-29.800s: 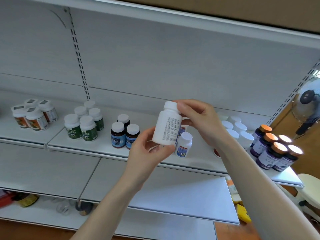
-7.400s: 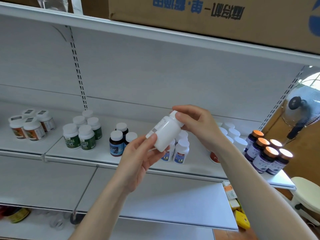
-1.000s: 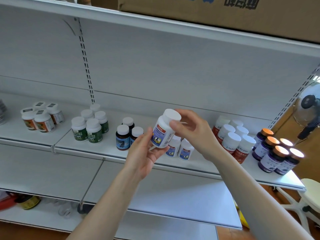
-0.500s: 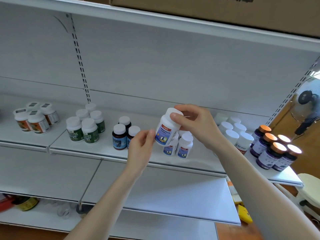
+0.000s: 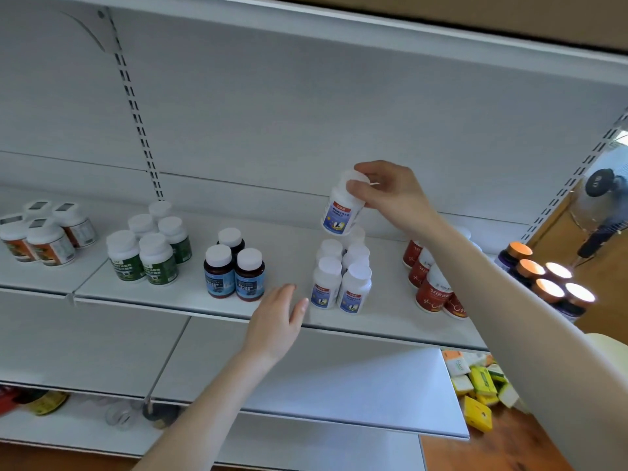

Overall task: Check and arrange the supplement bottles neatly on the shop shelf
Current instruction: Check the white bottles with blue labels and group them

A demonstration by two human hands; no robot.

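My right hand (image 5: 390,195) grips a white bottle with a blue and red label (image 5: 341,217) by its cap, holding it in the air above a group of several matching white bottles (image 5: 341,280) on the white shelf (image 5: 289,260). My left hand (image 5: 275,317) hovers open near the shelf's front edge, just left of that group, holding nothing.
On the same shelf stand orange-label bottles (image 5: 44,239), green-label bottles (image 5: 146,249), three dark blue-label bottles (image 5: 234,266), red-label bottles (image 5: 431,283) and purple bottles with orange caps (image 5: 547,283). Small boxes (image 5: 475,385) lie low at the right. A lower shelf board (image 5: 339,385) juts out below.
My left hand let go of the bottle and dropped to the shelf edge. My right hand carried the bottle up and back over the matching group.
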